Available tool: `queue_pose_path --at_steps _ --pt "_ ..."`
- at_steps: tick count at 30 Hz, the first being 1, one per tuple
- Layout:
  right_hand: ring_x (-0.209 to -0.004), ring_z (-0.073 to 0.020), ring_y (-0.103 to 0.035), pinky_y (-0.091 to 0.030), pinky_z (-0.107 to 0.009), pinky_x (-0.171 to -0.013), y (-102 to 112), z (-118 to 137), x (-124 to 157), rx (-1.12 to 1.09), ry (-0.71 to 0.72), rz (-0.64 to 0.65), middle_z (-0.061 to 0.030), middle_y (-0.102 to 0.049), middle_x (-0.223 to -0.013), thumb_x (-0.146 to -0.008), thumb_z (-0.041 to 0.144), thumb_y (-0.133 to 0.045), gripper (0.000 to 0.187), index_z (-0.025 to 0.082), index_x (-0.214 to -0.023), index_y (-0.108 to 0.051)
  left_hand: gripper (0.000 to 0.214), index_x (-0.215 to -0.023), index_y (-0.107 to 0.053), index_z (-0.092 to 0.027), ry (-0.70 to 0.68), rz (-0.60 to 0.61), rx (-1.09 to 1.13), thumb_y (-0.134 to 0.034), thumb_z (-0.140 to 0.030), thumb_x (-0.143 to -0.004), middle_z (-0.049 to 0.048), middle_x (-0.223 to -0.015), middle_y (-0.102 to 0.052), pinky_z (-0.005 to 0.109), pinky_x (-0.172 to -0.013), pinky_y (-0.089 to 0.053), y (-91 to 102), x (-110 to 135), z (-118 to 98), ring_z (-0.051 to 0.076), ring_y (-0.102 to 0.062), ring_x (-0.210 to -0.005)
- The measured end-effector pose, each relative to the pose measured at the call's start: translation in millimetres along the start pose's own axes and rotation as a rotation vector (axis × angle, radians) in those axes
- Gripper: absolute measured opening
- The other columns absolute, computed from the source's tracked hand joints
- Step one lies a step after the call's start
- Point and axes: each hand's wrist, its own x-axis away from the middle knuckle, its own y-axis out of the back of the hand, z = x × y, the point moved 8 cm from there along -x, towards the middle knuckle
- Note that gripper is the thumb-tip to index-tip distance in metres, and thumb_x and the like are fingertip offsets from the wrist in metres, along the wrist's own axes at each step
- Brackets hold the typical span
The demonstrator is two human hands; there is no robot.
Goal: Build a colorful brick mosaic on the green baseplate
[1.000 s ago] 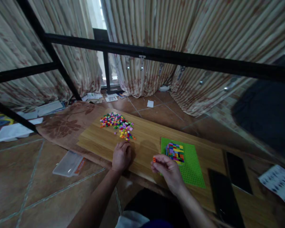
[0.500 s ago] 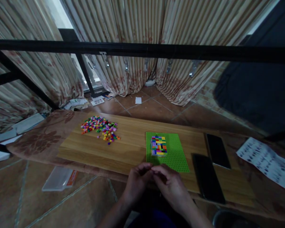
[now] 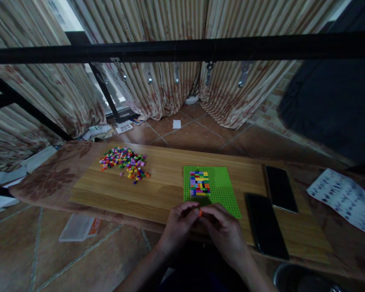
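A small orange toy brick [image 3: 200, 212] sits between the fingertips of both hands, in front of the green baseplate's near edge. My right hand [image 3: 224, 225] pinches it from the right. From the left, the thumb and curled fingers of my left hand [image 3: 178, 223] close against it. Just beyond them lies the green baseplate [image 3: 223, 184], with a block of multicoloured bricks [image 3: 200, 183] built up on its left part. Small gaps show in the top of that block. Farther left, a loose heap of small coloured bricks [image 3: 121, 158] is spread on the wooden board.
Two black phone-like slabs [image 3: 266, 225] lie right of the baseplate on the wooden board [image 3: 164, 174]. A printed sheet [image 3: 343, 198] rests at the far right. On the floor at left is a clear plastic lid or box [image 3: 76, 228]. A dark rail [image 3: 182, 48] crosses behind.
The orange brick now shows between my fingertips, where it was hidden before. My hands have shifted slightly and parted a little. The view has tilted a bit.
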Motion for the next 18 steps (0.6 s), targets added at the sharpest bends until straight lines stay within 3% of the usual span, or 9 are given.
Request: queue_pose_path --at_steps 5,12,18 --pt "-0.088 -0.0148 -0.065 -0.052 -0.025 -0.077 2.4 4.4 -1.6 0.033 0.066 -0.016 -0.0008 -0.067 -0.095 -0.086 0.02 -0.06 0.02 0.029 -0.104 -0.065 0.025 -0.088 -0.07 -0.016 -0.05 0.026 -0.054 -0.069 -0.037 -0.074 0.0016 -0.077 -0.067 0.022 -0.064 -0.047 -6.2 -2.2 -4.2 0.012 -0.059 -0.068" --pt "-0.078 -0.0138 -0.064 -0.051 -0.024 -0.069 7.3 -0.1 -1.6 0.116 0.061 -0.046 0.0 -0.066 -0.084 -0.087 0.027 -0.061 0.005 0.027 -0.088 -0.066 0.026 -0.097 -0.07 -0.018 -0.183 0.014 -0.264 -0.058 -0.037 -0.084 0.0034 -0.085 -0.069 0.025 -0.073 -0.05 -7.0 -1.9 -9.0 0.017 -0.063 -0.081" --pt "-0.082 -0.0141 -0.065 -0.051 -0.025 -0.071 12.1 -2.1 -4.4 0.07 0.07 -0.029 -0.0005 -0.067 -0.089 -0.09 0.027 -0.058 0.009 0.027 -0.094 -0.066 0.027 -0.104 -0.067 -0.018 -0.207 0.042 -0.345 -0.053 -0.034 -0.087 0.0033 -0.087 -0.07 0.025 -0.074 -0.051 -14.3 -8.5 -11.9 0.016 -0.064 -0.08"
